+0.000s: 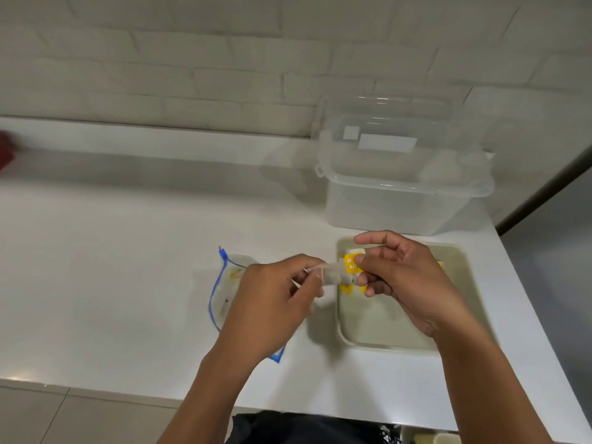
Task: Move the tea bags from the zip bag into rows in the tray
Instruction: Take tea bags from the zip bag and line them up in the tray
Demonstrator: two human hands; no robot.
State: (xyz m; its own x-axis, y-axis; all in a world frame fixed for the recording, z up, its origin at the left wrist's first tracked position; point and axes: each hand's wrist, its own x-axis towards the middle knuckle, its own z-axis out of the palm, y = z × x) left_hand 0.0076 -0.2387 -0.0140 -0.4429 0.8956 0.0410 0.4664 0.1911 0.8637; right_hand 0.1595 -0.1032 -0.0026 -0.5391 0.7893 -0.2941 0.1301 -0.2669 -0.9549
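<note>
A: Two hands on one tea bag point(333, 277) over the tray's point(455, 283) left edge. Left hand point(272, 302) pinches its pouch, right hand point(407, 280) pinches the yellow tag.

B: Step?

A: Mid-transfer, prob. untangling string. Next: lay it beside the bags at tray's far end. Zip bag point(224, 293) lies left on counter point(128, 283), more inside.

1. The left hand point(272, 296) is covering much of the zip bag point(221, 293).
2. The right hand point(407, 280) is hiding part of the tray point(384, 342) and the tea bags point(349, 262) inside.
3. Motion blur is smearing the tea bag point(333, 277) between both hands.
4. The left edge is cutting off a blurred red object point(5, 152).
</note>
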